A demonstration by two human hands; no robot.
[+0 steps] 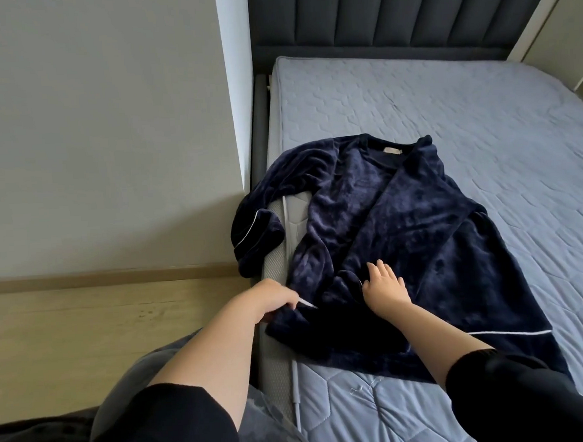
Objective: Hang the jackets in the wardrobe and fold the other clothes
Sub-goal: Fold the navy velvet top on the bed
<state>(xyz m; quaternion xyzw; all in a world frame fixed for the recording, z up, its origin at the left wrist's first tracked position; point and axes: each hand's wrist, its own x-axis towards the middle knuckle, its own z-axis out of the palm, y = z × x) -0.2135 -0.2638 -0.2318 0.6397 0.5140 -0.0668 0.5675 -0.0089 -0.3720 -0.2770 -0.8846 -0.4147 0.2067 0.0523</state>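
Item: one dark navy velour top (402, 214) with thin white piping, spread front uppermost with its neck label showing. Location: near left edge of the blue-grey quilted mattress cover (481, 106), collar toward the dark padded headboard (390, 9). One cuffed sleeve (256, 233) hangs over the bed's side above the pale wooden floor (85, 336). Step in hand, as I judge it from my station: squaring the hem before the first fold; I take this soft piece for folding rather than hanging. To do it well, I would draw the pinched corner outward until the lower edge lies straight, keep the other palm pressing so the pile does not drag, bring the hanging sleeve up onto the mattress, and smooth the creased middle before any fold. Left hand (274, 298): forearm reaching in from the floor side, fingers curled, pinching the hem at its piped edge. Right hand (384, 288): forearm extended over the lower body of the top, palm down, fingers spread and fairly straight, resting on the cloth and gripping nothing.
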